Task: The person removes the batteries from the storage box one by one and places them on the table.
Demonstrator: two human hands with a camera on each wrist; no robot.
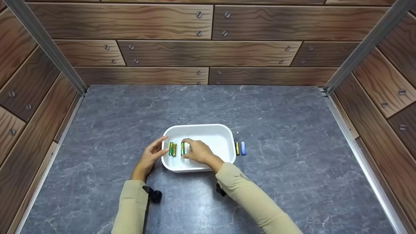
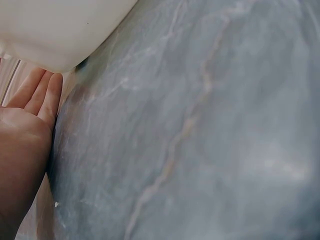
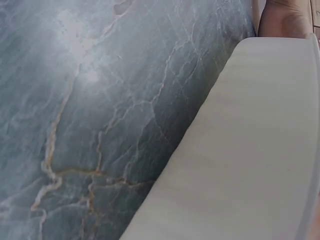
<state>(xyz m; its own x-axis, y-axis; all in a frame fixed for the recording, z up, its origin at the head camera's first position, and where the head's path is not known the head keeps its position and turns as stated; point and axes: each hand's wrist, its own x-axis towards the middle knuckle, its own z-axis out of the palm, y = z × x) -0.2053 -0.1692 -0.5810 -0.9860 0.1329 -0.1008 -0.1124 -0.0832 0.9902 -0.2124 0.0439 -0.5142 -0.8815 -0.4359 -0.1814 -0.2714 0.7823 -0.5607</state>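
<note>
A white tray (image 1: pixel 208 169) stands on the grey marbled table. Inside it, near the left end, two green-and-gold batteries (image 1: pixel 172 149) lie side by side. My right hand (image 1: pixel 199 151) reaches over the tray's front rim and pinches another green-and-gold battery (image 1: pixel 182 149) by its two ends, thumb near and forefinger far. Whether that battery touches the tray floor, I cannot tell. My left hand (image 1: pixel 152 154) touches the tray's left end, its thumb at the rim. In the left wrist view its fingers (image 2: pixel 49 97) look nearly straight against the tray's outer wall (image 2: pixel 60 30).
Just outside the tray's right end lie a dark-and-gold battery (image 1: pixel 237 148) and a blue-and-white battery (image 1: pixel 243 148). Wood-patterned walls (image 1: pixel 208 53) and metal rails (image 1: pixel 357 149) bound the table. The right wrist view is mostly tray wall (image 3: pixel 240 150) and tabletop (image 3: pixel 100 125).
</note>
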